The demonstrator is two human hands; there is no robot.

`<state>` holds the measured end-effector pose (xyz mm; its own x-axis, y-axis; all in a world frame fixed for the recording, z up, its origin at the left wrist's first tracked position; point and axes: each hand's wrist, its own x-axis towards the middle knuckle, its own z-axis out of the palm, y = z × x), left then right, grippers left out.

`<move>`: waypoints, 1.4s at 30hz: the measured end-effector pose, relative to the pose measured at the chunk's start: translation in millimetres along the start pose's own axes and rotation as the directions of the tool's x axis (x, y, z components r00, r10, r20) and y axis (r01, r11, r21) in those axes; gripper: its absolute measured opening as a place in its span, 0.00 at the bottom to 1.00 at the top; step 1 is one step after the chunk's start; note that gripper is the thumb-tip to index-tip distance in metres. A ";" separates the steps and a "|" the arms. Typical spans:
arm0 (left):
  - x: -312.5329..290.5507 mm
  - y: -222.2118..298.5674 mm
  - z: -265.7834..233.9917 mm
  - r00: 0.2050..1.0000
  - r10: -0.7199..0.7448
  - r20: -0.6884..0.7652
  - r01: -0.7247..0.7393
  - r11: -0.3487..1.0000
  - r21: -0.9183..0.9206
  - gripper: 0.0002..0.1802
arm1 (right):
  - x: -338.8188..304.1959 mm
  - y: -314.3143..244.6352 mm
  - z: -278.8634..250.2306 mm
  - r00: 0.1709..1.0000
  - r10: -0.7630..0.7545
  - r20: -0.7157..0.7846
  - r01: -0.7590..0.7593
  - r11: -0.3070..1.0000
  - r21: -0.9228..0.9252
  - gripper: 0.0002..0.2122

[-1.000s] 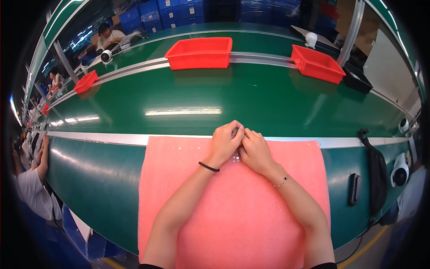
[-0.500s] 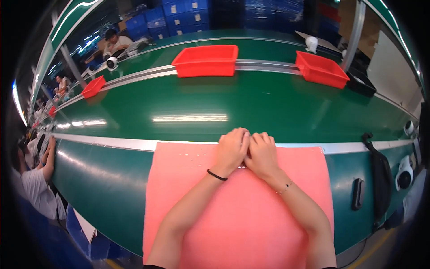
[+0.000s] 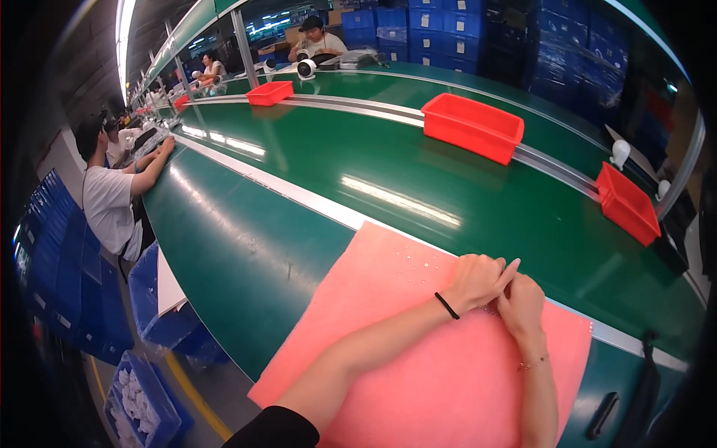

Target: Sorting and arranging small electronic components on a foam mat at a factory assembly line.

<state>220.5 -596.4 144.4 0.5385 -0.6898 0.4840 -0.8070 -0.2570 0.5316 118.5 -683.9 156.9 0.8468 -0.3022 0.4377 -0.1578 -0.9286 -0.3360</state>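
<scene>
A pink foam-like sheet (image 3: 403, 373) lies over the near ledge, up to the metal rail. At its far edge my left hand (image 3: 480, 281), with a black band at the wrist, rests with curled fingers. My right hand (image 3: 521, 302), wearing a thin bracelet, is closed and touches the left at the fingertips. Whatever the fingers may hold is hidden. Several tiny shiny pieces (image 3: 426, 264) are scattered on the sheet left of my hands. A few more shiny bits (image 3: 489, 308) show just below my hands.
Beyond the rail runs a green conveyor belt (image 3: 299, 164). Red bins (image 3: 472, 134) stand along its far side, with white cameras (image 3: 306, 69) behind. A co-worker (image 3: 112, 194) sits at the left. Blue crates (image 3: 138, 403) stand on the floor; a dark oblong object (image 3: 603, 415) lies right of the sheet.
The view has swung left, so the sheet and hands appear further right and tilted. My hands stay together at the sheet's far edge.
</scene>
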 end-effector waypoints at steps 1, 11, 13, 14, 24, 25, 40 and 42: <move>-1.3 -2.0 -1.4 1.000 0.008 -0.022 -0.007 1.000 0.017 0.30 | 0.8 2.2 -5.6 1.000 -0.009 0.004 0.009 1.000 0.009 0.09; 0.3 -2.5 6.9 0.998 0.067 -0.019 -0.066 0.997 0.030 0.25 | -4.7 26.8 -16.3 0.981 -0.138 0.136 0.112 0.976 0.186 0.06; 0.3 -2.8 7.9 0.998 0.055 -0.024 -0.055 0.998 0.016 0.25 | -4.5 20.1 -18.9 0.987 -0.123 0.100 0.113 0.989 0.098 0.06; -0.1 -4.1 9.5 0.998 0.051 -0.026 -0.050 0.999 0.017 0.25 | -4.1 18.3 -18.7 0.987 -0.126 0.103 0.116 0.988 0.099 0.06; -6.2 -1.2 10.3 0.982 0.182 -0.040 -0.182 0.983 0.002 0.23 | -4.0 24.2 -27.9 0.973 -0.118 0.200 0.065 0.965 0.253 0.06; -6.2 -0.5 7.6 0.988 0.155 0.014 -0.155 0.988 0.012 0.23 | -3.4 22.1 -31.6 0.965 -0.114 0.236 0.048 0.962 0.267 0.08; -7.9 0.0 18.5 0.981 0.193 0.022 -0.194 0.978 0.080 0.24 | -6.2 6.0 -28.5 0.992 0.005 0.123 -0.002 1.000 -0.026 0.06; -4.9 2.1 15.2 0.981 0.192 0.008 -0.192 0.979 0.066 0.24 | -3.5 1.9 -40.0 0.985 0.031 0.171 -0.029 0.999 -0.016 0.06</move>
<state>212.5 -603.8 132.6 0.3717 -0.7315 0.5717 -0.9097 -0.1641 0.3814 94.9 -693.2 188.1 0.9158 -0.2900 0.2779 -0.1906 -0.9228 -0.3348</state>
